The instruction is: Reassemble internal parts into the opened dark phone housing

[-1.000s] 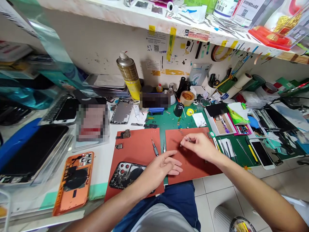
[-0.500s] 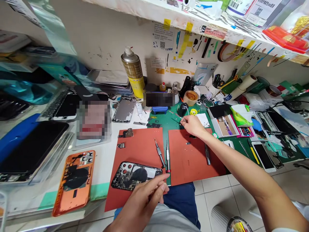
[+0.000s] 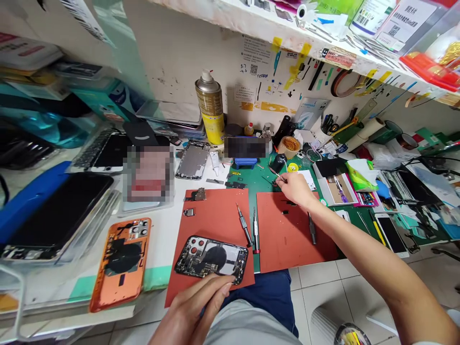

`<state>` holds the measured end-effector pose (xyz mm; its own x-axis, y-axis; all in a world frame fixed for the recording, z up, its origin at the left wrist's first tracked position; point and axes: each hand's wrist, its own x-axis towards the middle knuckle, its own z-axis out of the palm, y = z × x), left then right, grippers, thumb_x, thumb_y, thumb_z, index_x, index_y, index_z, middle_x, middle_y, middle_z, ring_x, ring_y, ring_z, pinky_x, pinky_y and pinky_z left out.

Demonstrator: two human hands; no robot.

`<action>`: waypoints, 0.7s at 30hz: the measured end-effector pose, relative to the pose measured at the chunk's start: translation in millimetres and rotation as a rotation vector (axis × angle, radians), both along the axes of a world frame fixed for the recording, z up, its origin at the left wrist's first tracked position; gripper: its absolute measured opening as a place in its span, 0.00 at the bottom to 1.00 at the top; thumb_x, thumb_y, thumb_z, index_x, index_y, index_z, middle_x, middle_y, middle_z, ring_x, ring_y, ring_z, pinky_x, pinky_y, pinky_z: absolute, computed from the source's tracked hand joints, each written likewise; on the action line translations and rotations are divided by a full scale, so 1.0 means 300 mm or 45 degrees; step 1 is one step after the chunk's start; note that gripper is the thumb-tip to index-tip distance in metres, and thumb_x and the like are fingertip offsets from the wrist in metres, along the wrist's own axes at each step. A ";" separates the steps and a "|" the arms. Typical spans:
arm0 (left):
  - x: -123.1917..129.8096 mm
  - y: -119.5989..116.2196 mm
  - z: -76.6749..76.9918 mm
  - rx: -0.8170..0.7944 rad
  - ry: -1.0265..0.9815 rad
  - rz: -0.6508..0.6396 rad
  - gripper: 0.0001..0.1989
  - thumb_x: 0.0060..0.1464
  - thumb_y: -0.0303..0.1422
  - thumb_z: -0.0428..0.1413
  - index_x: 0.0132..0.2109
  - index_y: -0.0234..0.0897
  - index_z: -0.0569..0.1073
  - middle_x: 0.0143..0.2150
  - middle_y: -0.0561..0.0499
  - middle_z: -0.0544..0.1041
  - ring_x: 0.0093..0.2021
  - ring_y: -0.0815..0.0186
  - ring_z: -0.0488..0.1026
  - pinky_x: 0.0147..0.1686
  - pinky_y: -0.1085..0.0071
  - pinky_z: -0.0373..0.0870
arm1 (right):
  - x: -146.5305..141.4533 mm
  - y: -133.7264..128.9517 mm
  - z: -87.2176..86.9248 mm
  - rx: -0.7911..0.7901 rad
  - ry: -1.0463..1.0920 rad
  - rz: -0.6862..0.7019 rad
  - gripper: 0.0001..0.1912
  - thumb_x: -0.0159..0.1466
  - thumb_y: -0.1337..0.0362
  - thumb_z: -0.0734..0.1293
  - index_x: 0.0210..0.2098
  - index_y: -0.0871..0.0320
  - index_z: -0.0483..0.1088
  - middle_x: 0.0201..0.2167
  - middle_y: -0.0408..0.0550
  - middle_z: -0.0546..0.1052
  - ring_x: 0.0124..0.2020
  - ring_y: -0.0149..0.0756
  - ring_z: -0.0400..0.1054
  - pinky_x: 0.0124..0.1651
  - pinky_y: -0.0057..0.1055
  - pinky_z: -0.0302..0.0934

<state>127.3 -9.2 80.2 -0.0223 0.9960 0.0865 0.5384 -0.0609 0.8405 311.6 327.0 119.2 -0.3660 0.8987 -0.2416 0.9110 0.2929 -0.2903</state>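
Note:
My left hand (image 3: 197, 302) is closed at the near edge of an opened phone housing (image 3: 215, 258), thumb and fingers together at its lower right side. The housing lies on the left red mat (image 3: 223, 206), showing camera rings, a round black pad and circuitry. My right hand (image 3: 296, 189) is closed around thin metal tweezers (image 3: 276, 173), their tip near a dark bottle (image 3: 278, 163) at the back. Two screwdrivers, one with a copper-coloured tip (image 3: 244, 224) and one with a red end (image 3: 256, 232), lie between the mats.
A dark-handled tool (image 3: 312, 229) and small parts lie on the right red mat (image 3: 287, 249). An orange phone back (image 3: 120, 268) rests at left. A spray can (image 3: 211, 108) stands by the wall. A tray (image 3: 336, 184) sits right; a shelf (image 3: 251, 24) overhangs.
My left hand has drawn back from above the housing's right end to its near edge, and its pointing finger has folded in. My right hand stays near the bottle. The view has shifted slightly.

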 end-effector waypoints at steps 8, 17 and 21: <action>-0.215 0.008 0.012 0.143 0.664 -0.131 0.31 0.71 0.47 0.58 0.75 0.43 0.66 0.70 0.41 0.76 0.70 0.50 0.73 0.67 0.52 0.74 | 0.304 -0.417 0.171 -0.534 0.600 -0.052 0.26 0.75 0.41 0.64 0.30 0.54 0.72 0.23 0.41 0.68 0.26 0.34 0.63 0.29 0.29 0.58; -0.273 0.077 -0.045 -0.111 0.692 -0.348 0.53 0.63 0.51 0.65 0.82 0.47 0.44 0.82 0.40 0.57 0.82 0.46 0.49 0.78 0.41 0.54 | 0.404 -0.778 -0.025 -0.557 1.208 -0.587 0.21 0.74 0.46 0.69 0.32 0.54 0.78 0.30 0.50 0.77 0.27 0.36 0.70 0.29 0.32 0.69; -0.283 0.090 -0.041 -0.167 0.581 -0.337 0.43 0.67 0.52 0.59 0.80 0.46 0.54 0.80 0.41 0.62 0.80 0.49 0.57 0.76 0.49 0.61 | 0.336 -0.822 -0.024 -0.454 1.530 -0.579 0.12 0.75 0.53 0.69 0.39 0.52 0.79 0.36 0.48 0.81 0.23 0.32 0.73 0.30 0.31 0.74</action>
